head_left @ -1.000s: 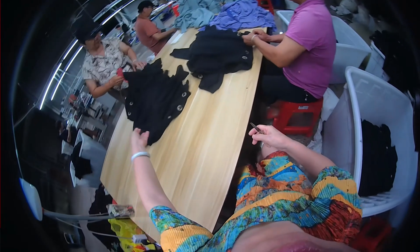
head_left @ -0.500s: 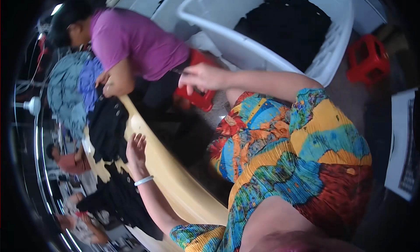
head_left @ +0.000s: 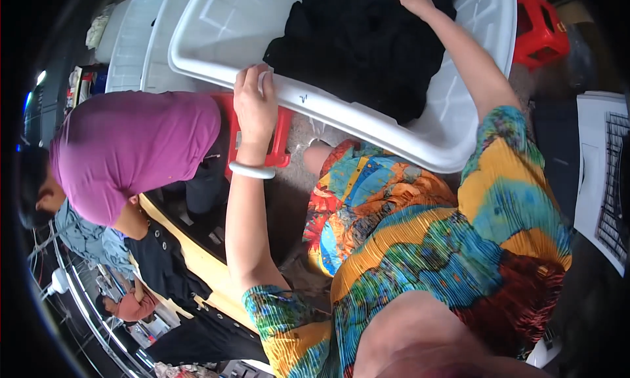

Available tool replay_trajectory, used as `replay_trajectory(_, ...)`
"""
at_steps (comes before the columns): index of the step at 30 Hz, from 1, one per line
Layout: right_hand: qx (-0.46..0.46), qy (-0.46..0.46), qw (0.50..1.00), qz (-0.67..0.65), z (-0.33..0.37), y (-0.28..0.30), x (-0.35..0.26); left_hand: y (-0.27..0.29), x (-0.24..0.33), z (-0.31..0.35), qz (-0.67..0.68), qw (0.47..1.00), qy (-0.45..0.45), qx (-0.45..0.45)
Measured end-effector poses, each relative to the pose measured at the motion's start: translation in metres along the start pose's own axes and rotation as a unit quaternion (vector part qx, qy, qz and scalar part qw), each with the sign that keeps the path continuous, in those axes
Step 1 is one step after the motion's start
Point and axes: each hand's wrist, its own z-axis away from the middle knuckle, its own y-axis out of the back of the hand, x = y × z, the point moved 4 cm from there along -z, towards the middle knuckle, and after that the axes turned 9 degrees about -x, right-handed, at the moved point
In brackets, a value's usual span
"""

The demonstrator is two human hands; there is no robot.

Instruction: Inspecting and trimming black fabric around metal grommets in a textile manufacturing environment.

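Observation:
A large white plastic bin (head_left: 216, 56) stands in front of me, with a heap of black garments (head_left: 354, 56) inside. My left hand (head_left: 254, 105), wearing a pale bangle, is at the bin's near rim with its fingers curled over the edge. Over the far right part of the heap, my right hand (head_left: 415, 0) has its fingers pinched on a bit of black cloth. The garment's shape is lost in the dark pile.
At left a person in a purple shirt (head_left: 138, 138) leans over a pale yellow table (head_left: 230, 286) bearing black garments (head_left: 170, 260) and grey-blue cloth (head_left: 88, 230). Red stools (head_left: 283, 138) stand beside the bin and at far right. White printed sheets (head_left: 594, 168) lie at right.
Both hands have moved forward to the bin: the left from above the table to the rim, the right onto the black heap. My view has turned right, bringing the bin closer.

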Motion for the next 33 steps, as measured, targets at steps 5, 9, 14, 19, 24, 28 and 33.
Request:
replay_trajectory(5,-0.208,-0.016,0.978,0.012,0.030,-0.108,-0.002,-0.043,-0.028,-0.019,0.008,1.000,0.002,-0.018)
replay_trajectory(9,-0.360,-0.118,0.926,0.006,0.097,-0.200,-0.017,-0.046,-0.024,-0.013,-0.004,1.000,0.006,-0.009)
replay_trajectory(14,-0.278,-0.135,0.950,-0.042,0.124,-0.242,-0.014,-0.040,-0.022,-0.016,-0.009,0.999,0.026,0.016)
replay_trajectory(19,-0.216,-0.110,0.957,-0.161,0.066,-0.182,-0.026,-0.045,-0.020,-0.018,-0.024,0.999,0.027,0.025)
replay_trajectory(24,-0.209,-0.014,0.899,-0.384,0.036,-0.058,-0.107,-0.044,-0.026,-0.009,-0.049,0.997,0.042,0.036)
replay_trajectory(28,-0.222,0.112,0.875,-0.416,0.075,0.043,-0.173,-0.045,-0.012,0.011,-0.001,0.998,0.056,0.031)
replay_trajectory(33,-0.131,0.286,0.748,-0.585,0.160,0.123,-0.252,-0.035,0.043,0.018,0.228,0.972,0.035,0.032)
